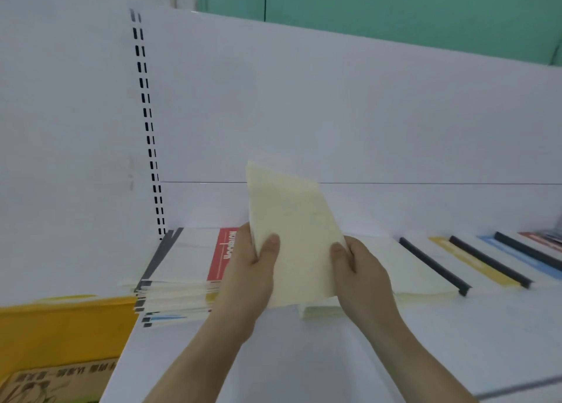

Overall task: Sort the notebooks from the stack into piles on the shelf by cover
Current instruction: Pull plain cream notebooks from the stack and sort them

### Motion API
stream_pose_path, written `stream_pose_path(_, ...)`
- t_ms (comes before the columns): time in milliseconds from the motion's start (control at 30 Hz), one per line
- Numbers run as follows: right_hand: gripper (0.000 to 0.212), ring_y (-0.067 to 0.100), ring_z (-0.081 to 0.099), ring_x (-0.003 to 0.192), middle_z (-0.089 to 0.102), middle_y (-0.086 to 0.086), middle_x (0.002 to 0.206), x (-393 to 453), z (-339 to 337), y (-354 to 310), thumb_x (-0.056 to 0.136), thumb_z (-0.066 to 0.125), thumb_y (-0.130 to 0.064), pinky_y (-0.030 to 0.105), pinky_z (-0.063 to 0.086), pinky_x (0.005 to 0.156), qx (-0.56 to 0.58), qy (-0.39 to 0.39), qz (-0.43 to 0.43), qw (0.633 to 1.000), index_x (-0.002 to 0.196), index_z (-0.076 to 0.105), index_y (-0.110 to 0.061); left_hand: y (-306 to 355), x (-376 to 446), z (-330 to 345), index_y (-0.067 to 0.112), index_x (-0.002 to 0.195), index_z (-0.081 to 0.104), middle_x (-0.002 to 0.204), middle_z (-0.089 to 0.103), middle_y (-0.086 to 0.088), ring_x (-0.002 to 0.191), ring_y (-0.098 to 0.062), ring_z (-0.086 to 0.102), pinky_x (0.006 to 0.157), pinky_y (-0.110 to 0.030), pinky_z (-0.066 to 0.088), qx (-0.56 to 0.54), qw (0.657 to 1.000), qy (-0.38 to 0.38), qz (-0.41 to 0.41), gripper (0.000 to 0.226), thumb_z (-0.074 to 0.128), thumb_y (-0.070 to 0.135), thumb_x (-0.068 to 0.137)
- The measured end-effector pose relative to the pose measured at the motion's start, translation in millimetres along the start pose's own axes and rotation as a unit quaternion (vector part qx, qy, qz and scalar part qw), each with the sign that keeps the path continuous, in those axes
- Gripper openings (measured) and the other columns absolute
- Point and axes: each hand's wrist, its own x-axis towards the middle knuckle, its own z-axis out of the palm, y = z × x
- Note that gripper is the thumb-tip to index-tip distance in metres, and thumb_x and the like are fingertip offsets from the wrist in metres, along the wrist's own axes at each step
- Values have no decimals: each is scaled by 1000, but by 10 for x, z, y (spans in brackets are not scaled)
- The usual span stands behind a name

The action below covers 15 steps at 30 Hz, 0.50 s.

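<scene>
1. Two hands hold one cream notebook (pixel 296 238) above the shelf (pixel 334 351), its cover tilted up toward the back panel (pixel 304 98).
2. Left hand (pixel 248 276): grip clamped on the notebook's left edge, thumb across the cover, fingers behind it.
3. Right hand (pixel 362 276): grip clamped on the notebook's lower right corner, thumb on the cover, fingers behind.
4. One stack (pixel 179 281) lies at the shelf's left end, against the slotted upright (pixel 149 129). Its top cover is white with a grey band at the left and a red band (pixel 223 253) at the right. Edges below show grey, yellow and blue; the number of notebooks in it cannot be told.
5. One cream pile (pixel 404 272) lies flat just right of the right hand, with a black spine (pixel 435 266) along its right edge. A second cream edge (pixel 316 310) shows under the held notebook, between the wrists; whether it belongs to that pile cannot be told.
6. Further right along the shelf lie three more covers in a row: one with a yellow band (pixel 474 263), one with a blue band (pixel 517 255), one red (pixel 541 238) at the picture's right edge. Black spines counted: three in all.
7. One yellow box (pixel 60 326) stands below the shelf's left front corner, with printed card (pixel 54 384) in it.
</scene>
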Motion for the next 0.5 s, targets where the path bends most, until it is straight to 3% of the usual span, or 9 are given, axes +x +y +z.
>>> stream_pose_path(100,26,12,56,91,60,-8,97,111,-183,203,99,38,-22,29,41,73,-35,-39,-7,999,115,57,-26,-21,66,293,28,117,52,104,63,8,94,-13,62,81,-38,54,55,998,5,-12,19,43,38,104)
stream_pose_path(200,44,14,49,103,53,-4,113,271,-361,445,101,40,-26,25,34,81,-124,-79,-4,989,145,39,-19,-109,186,586,21,106,53,96,63,2,86,-17,61,72,-36,51,176,984,9,-31,22,40,39,104)
stream_pose_path(300,46,22,50,111,58,2,116,419,-462,710,100,42,-34,31,40,86,-234,-105,-55,965,141,40,-15,-304,314,810,14,106,56,102,65,-5,94,-26,61,81,-37,49,328,944,18,-36,31,40,41,102)
stream_pose_path(400,49,24,48,109,61,3,112,576,-425,946,100,40,-35,33,40,91,-294,-140,-103,940,143,34,-13,-486,384,967,11,107,56,106,64,-8,99,-29,62,73,-32,40,477,878,31,-41,36,39,42,102)
stream_pose_path(500,38,26,50,108,64,3,106,686,-337,1095,98,34,-36,34,39,95,-345,-177,-164,907,126,52,-16,-629,439,1024,14,109,58,107,63,-4,100,-27,63,73,-31,44,560,826,28,-56,39,39,47,100)
